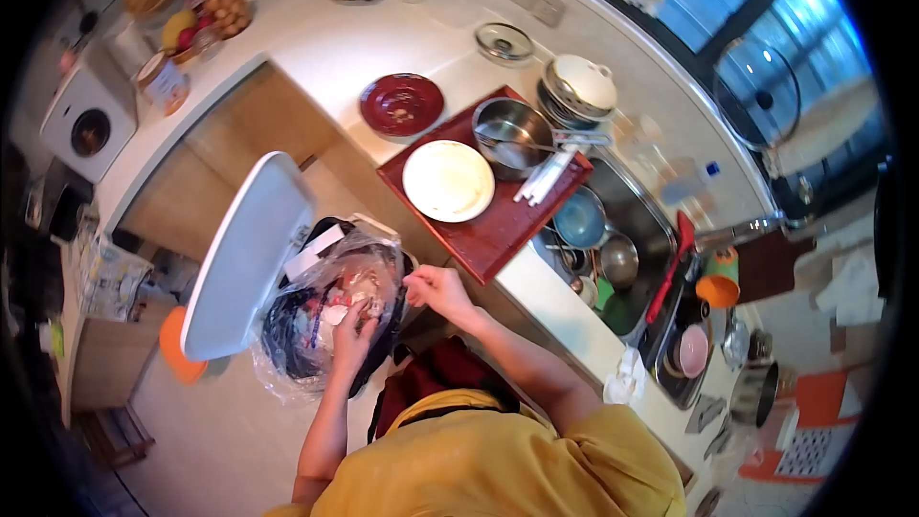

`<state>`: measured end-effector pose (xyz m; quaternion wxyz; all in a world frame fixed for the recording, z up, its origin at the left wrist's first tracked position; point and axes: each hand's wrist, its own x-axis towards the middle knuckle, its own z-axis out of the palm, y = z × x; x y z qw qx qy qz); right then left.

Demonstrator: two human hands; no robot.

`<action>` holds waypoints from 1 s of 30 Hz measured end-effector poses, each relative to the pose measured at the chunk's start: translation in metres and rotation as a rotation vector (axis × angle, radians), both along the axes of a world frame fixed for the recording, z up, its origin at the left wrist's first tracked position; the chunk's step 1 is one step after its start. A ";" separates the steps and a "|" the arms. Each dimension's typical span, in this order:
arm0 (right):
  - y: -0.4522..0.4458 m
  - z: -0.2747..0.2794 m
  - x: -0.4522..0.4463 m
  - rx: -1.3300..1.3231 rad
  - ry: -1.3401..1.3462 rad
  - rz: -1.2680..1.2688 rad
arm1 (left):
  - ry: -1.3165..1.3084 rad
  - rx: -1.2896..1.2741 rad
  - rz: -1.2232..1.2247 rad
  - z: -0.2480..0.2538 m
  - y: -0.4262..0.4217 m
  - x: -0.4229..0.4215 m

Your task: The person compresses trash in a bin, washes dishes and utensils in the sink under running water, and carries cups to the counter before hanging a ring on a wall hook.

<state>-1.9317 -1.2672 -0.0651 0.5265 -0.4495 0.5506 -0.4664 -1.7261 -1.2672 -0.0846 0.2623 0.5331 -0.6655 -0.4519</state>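
Nearest us, our left hand (pixel 350 333) is low over the clear plastic bag (pixel 367 266), its fingers partly bent against the bag's crumpled contents; we cannot tell whether that grip has closed on anything. Just beyond, our right hand (pixel 438 293) has its fingers curled in at the bag's right edge, and whether they pinch any film is too small for us to tell.

We would do well to keep the film steady with one hand, work the other gently, and keep both over the opening so that loose bits drop inside. The thin film could snag or tear if we pull hard. The bag lies under our left grip and just left of our right one, bunched within the dark liner (pixel 280 318). Past it the pale lid (pixel 235 268) stands raised; farther off, the red tray (pixel 467 251) rests on the desk (pixel 330 43).
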 end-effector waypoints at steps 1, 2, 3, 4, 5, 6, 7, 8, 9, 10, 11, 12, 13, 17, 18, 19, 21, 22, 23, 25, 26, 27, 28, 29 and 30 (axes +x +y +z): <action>0.012 0.006 -0.014 0.063 -0.059 -0.065 | -0.003 0.006 -0.033 0.001 0.001 -0.011; 0.023 0.009 -0.028 0.087 -0.095 -0.141 | 0.051 0.003 -0.076 0.005 0.002 -0.023; 0.033 0.012 -0.041 0.095 -0.133 -0.212 | 0.104 -0.002 -0.116 0.011 0.003 -0.036; 0.042 0.014 -0.054 0.074 -0.184 -0.283 | 0.135 -0.027 -0.189 0.020 0.004 -0.052; 0.052 0.014 -0.066 0.052 -0.237 -0.355 | 0.148 -0.102 -0.239 0.017 0.008 -0.068; 0.060 0.014 -0.077 0.025 -0.270 -0.410 | 0.141 -0.104 -0.304 0.033 0.012 -0.086; 0.067 0.014 -0.087 0.019 -0.281 -0.437 | 0.133 -0.106 -0.371 0.050 0.017 -0.106; 0.076 0.014 -0.098 -0.019 -0.276 -0.485 | 0.161 -0.104 -0.431 0.051 0.022 -0.126; 0.085 0.015 -0.108 -0.058 -0.268 -0.531 | 0.193 -0.102 -0.489 0.052 0.027 -0.145; 0.094 0.016 -0.118 -0.072 -0.294 -0.574 | 0.197 -0.132 -0.542 0.051 0.032 -0.164; 0.104 0.014 -0.131 -0.075 -0.299 -0.591 | 0.243 -0.162 -0.592 0.048 0.037 -0.186; 0.116 0.010 -0.145 -0.078 -0.226 -0.622 | 0.260 -0.179 -0.626 0.044 0.044 -0.207; 0.126 0.006 -0.158 -0.082 -0.154 -0.651 | 0.276 -0.196 -0.659 0.042 0.048 -0.228; 0.177 -0.024 -0.232 0.016 -0.089 -0.752 | 0.242 -0.265 -0.731 0.016 0.060 -0.310; 0.190 -0.029 -0.253 0.055 -0.088 -0.801 | 0.234 -0.299 -0.717 0.003 0.062 -0.328; 0.201 -0.033 -0.272 0.094 -0.087 -0.849 | 0.225 -0.294 -0.715 -0.008 0.059 -0.341; 0.222 -0.044 -0.308 0.065 -0.188 -0.979 | -0.036 -0.647 -0.787 -0.021 0.056 -0.362; 0.230 -0.050 -0.325 0.059 -0.275 -1.006 | -0.065 -0.600 -0.762 -0.022 0.057 -0.368; 0.234 -0.048 -0.337 0.085 -0.297 -1.044 | -0.070 -0.596 -0.762 -0.019 0.057 -0.374; 0.236 -0.047 -0.356 0.071 -0.337 -1.087 | -0.211 -0.459 -0.609 -0.012 0.057 -0.380; 0.232 -0.045 -0.361 0.073 -0.346 -1.082 | -0.251 -0.481 -0.601 -0.012 0.056 -0.383; 0.229 -0.043 -0.365 0.072 -0.379 -1.086 | -0.257 -0.481 -0.600 -0.013 0.057 -0.384; 0.227 -0.041 -0.369 0.070 -0.412 -1.093 | -0.290 -0.468 -0.602 -0.012 0.058 -0.385; 0.225 -0.045 -0.373 0.068 -0.417 -1.094 | -0.322 -0.455 -0.606 -0.010 0.059 -0.387; 0.223 -0.051 -0.375 0.049 -0.482 -1.071 | -0.326 -0.457 -0.609 -0.011 0.060 -0.388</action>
